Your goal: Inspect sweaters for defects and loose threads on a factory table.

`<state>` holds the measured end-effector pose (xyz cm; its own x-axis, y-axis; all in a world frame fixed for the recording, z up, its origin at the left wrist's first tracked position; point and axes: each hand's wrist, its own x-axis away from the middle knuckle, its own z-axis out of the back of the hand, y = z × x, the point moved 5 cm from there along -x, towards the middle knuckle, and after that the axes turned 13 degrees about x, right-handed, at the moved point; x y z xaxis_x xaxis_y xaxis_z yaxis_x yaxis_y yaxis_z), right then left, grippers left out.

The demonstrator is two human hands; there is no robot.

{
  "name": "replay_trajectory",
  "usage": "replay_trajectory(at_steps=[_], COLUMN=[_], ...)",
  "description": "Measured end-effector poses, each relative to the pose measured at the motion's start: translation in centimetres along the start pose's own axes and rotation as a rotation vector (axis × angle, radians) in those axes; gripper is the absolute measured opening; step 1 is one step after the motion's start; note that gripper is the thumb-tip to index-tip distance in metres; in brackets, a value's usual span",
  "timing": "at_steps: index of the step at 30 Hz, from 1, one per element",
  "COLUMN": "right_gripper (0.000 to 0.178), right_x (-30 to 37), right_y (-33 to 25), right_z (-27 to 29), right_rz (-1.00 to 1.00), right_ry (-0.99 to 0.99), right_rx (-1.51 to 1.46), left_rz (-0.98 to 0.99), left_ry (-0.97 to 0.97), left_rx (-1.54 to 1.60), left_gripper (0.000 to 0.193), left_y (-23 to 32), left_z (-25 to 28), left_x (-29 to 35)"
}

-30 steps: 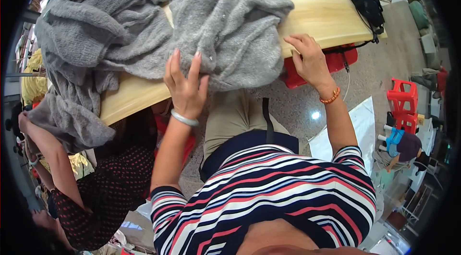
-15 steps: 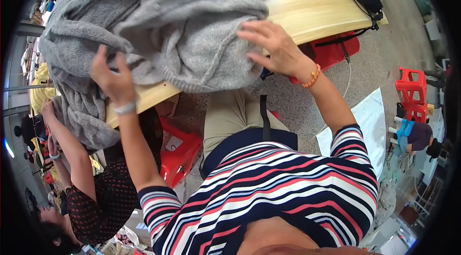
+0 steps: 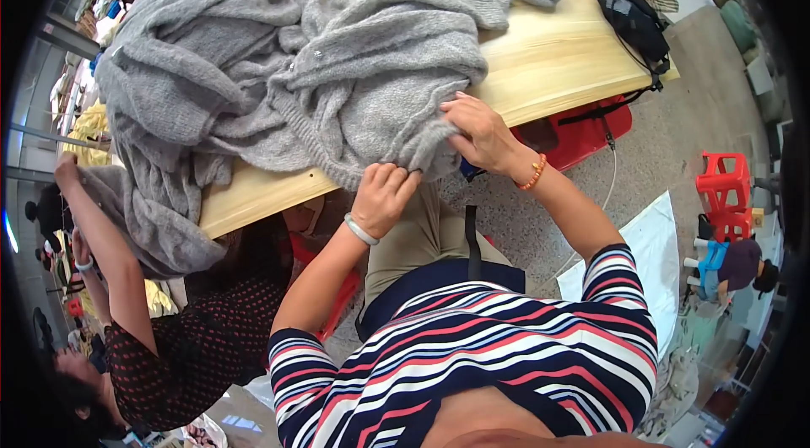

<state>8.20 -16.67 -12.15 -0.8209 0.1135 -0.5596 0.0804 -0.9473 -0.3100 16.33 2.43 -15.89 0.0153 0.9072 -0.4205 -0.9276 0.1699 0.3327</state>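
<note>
A grey knitted cardigan (image 3: 363, 102) with small buttons and ribbed bands lies rumpled at the near edge of the wooden table (image 3: 565, 51). My left hand (image 3: 386, 199), a pale bangle on its wrist, has its fingers curled onto the garment's lower ribbed edge, which hangs a little over the table's edge. Close by on the right, my right hand (image 3: 481, 133), with an orange beaded bracelet, pinches a gathered fold of the same knit. Parts of the fingertips of both hands are hidden in the cloth.
More grey knitwear (image 3: 169, 94) is heaped on the left, where a co-worker (image 3: 126, 279) holds a piece off the table's edge. A black bag (image 3: 629, 13) lies at the far right corner. Red stools (image 3: 582, 140) stand below the table, and a white sheet (image 3: 633, 245) covers some floor.
My left hand has come right and down from above the table to the cardigan's lower edge. My right hand, loose before, has closed on a fold. The cloth has settled flatter.
</note>
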Motion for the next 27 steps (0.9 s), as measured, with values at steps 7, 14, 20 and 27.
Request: replay_trajectory(at_steps=[7, 14, 20, 27], right_gripper=[0.027, 0.044, 0.050, 0.047], right_x=[-7.6, -9.2, -7.8, -7.7], right_y=[1.7, 4.8, 6.9, 6.0], right_z=[0.2, -5.2, -8.0, -7.0], right_rz=[-0.390, -0.677, -0.795, -0.777], right_ry=[-0.247, -0.438, -0.503, -0.525], right_rx=[-0.398, -0.487, -0.522, -0.508], left_rz=[0.708, 0.231, 0.001, 0.018], left_ry=[0.883, 0.646, -0.141, -0.041], left_rx=[1.478, 0.306, -0.188, -0.004], left_gripper=[0.020, 0.045, 0.049, 0.032], left_y=[-6.1, -3.8, -1.9, -4.4], left_z=[9.6, 9.5, 3.7, 5.9], left_x=[-1.0, -0.4, 2.2, -0.7])
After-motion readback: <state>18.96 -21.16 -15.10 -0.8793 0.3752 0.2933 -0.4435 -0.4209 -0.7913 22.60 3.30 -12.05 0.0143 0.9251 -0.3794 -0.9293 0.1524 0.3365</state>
